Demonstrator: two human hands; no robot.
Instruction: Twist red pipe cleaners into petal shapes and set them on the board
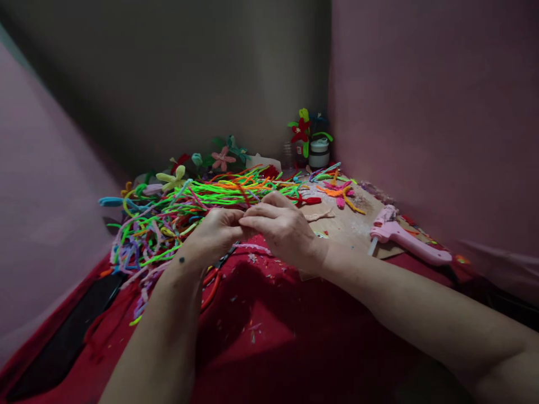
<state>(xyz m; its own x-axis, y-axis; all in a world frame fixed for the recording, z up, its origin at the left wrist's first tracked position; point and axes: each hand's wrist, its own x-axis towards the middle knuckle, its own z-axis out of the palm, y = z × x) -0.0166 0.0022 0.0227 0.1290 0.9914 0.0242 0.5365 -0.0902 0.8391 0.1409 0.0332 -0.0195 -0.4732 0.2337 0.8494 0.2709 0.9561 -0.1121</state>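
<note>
My left hand (214,229) and my right hand (283,225) meet fingertip to fingertip in the middle of the head view. Both are closed in a pinch. A dark red pipe cleaner (245,194) sticks up from between their fingers; its lower part is hidden by them. Just behind and to the left lies a big heap of pipe cleaners (210,192) in green, orange, pink and purple. Under my left wrist, red-handled scissors (211,289) are partly covered. A pink pipe cleaner (255,248) rests on the cloth below my hands.
A pink glue gun (393,234) lies at the right on a cardboard sheet (353,230). Orange and pink pipe-cleaner pieces (339,192) lie farther back. Finished flowers (223,159) and a small jar (319,152) stand by the wall. A black phone-like slab (63,336) sits left on red cloth (261,348).
</note>
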